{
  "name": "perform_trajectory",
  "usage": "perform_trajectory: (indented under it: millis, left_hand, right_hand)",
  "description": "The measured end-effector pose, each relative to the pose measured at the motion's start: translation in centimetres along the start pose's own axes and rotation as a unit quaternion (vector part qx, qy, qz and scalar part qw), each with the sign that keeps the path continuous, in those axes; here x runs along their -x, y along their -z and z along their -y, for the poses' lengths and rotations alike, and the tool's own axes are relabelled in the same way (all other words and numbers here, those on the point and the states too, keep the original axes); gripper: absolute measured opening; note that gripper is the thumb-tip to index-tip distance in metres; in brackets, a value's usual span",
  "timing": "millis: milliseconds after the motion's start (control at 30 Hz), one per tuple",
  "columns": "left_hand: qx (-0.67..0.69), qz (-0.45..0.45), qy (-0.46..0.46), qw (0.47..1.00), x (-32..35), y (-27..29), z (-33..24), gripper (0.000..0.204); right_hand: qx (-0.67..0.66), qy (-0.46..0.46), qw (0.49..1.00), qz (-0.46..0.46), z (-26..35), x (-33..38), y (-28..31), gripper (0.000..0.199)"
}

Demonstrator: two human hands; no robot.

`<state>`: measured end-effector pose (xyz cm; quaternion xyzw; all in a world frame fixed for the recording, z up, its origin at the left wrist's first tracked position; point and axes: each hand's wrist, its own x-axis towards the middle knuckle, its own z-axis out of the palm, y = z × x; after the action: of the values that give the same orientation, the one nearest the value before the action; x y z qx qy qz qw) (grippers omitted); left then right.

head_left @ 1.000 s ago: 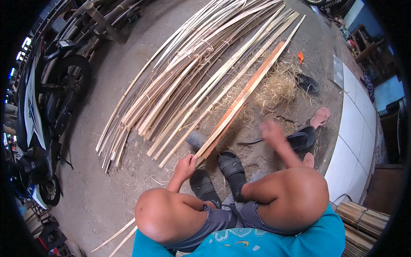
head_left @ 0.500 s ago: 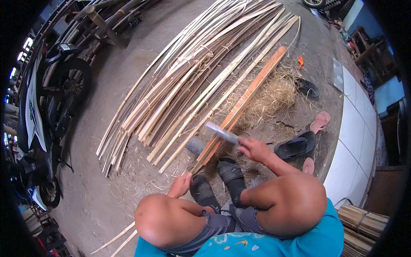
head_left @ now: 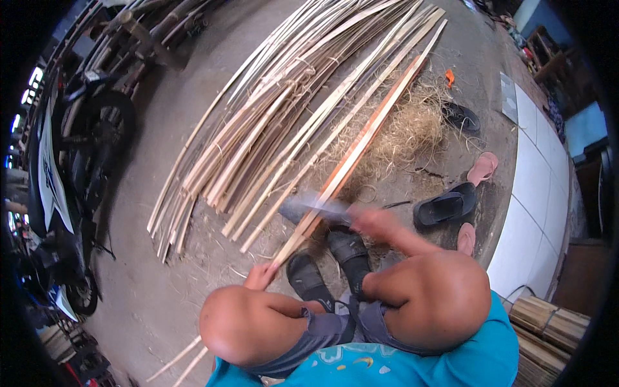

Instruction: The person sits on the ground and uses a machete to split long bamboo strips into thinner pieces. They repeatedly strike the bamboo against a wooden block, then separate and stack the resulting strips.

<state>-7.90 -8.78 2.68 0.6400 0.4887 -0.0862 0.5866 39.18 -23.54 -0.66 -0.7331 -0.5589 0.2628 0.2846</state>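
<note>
Since half a second ago, the right hand (head_left: 373, 219) has carried its blade (head_left: 309, 208) lower against the bamboo strip (head_left: 351, 158); both are motion-blurred. Its fingers are closed round the blade's handle. Nearer the body, the left hand (head_left: 261, 276) pinches the strip's near end. The strip's long axis runs from that hand up and away to the right, beside the pile of split bamboo (head_left: 271, 122), with shavings (head_left: 406, 132) beyond the right hand.
</note>
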Motion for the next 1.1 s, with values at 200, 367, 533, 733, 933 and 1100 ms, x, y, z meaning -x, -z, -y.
perform_trajectory:
  millis: [200,367,533,733,933,1100]
  left_hand:
    - [0.136,-0.021,0.093,0.986,-0.3,-0.7,-3.2,0.049]
    - [0.024,-0.042,-0.014,0.999,-1.1,0.5,2.0,0.05]
    - [0.072,-0.035,0.018,0.997,-1.9,-0.4,-2.3,0.051]
    - [0.076,0.012,0.029,0.997,0.3,0.8,1.8,0.047]
    - [-0.211,-0.169,-0.164,0.949,-2.5,-2.9,-5.4,0.037]
    - [-0.253,-0.178,-0.129,0.942,0.5,-2.5,-1.9,0.031]
  right_hand:
    - [0.019,-0.004,1.0,-0.018,3.8,-1.6,0.7,0.042]
    - [0.062,-0.065,0.995,-0.036,3.5,-2.5,3.2,0.042]
    - [0.007,0.02,0.999,0.044,6.0,0.2,-0.9,0.043]
    - [0.098,-0.157,0.98,-0.075,2.2,-3.6,7.0,0.043]
    - [-0.01,-0.027,0.992,0.119,8.2,-0.1,0.9,0.044]
    - [0.096,-0.129,0.986,-0.044,0.1,-3.2,7.1,0.043]
